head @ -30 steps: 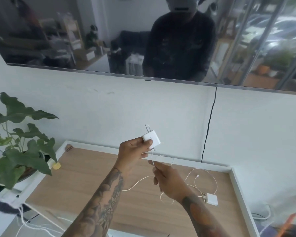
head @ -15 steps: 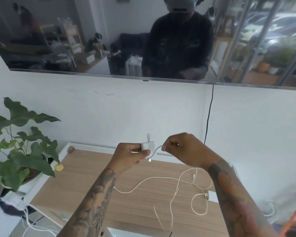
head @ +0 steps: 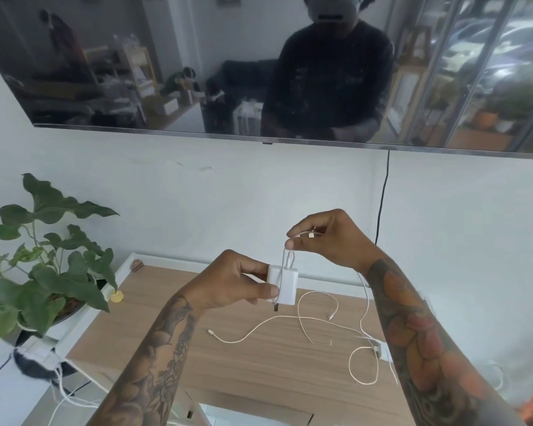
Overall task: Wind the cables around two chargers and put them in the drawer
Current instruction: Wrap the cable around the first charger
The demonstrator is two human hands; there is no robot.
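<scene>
My left hand (head: 234,284) grips a white square charger (head: 285,285) above the wooden cabinet top (head: 259,364). One turn of thin white cable (head: 363,305) crosses the charger's face. My right hand (head: 330,238) pinches that cable just above the charger, and the slack hangs down past my right wrist to the wood. A second white charger (head: 383,352) lies on the wood at the right, mostly hidden behind my right forearm. Its loose cable (head: 259,329) sprawls in loops across the top. The open drawer (head: 253,413) shows at the bottom edge.
A potted plant (head: 43,272) stands at the left on a white ledge. A wall screen (head: 259,72) hangs above, with a black cord (head: 382,204) running down from it. A small yellow disc (head: 116,296) lies at the cabinet's left edge.
My right hand rose from below the charger to above it, carrying the cable up and over. The charger now faces the camera with a cable turn across it.
</scene>
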